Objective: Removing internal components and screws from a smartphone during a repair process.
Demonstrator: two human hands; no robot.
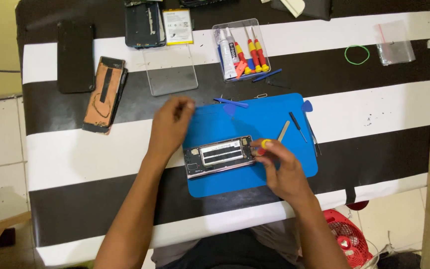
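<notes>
Two hands worked over an opened phone (pixel 219 156) lying on the blue mat (pixel 255 119): the right hand (pixel 283 168) pinched a yellow-handled screwdriver (pixel 265 145) at the phone's right end, the left hand (pixel 169 125) hovered loosely curled and empty just left of it. Keeping the driver upright would have guarded the screw heads.

The mat (pixel 269 119) looks like smooth matt blue rubber. The open phone (pixel 220 156) shows dark glossy parts in a shiny metal frame. The bench (pixel 374 114) wears a smooth black-and-white striped cover with slight sheen. The tray (pixel 240 50) is clear plastic.
</notes>
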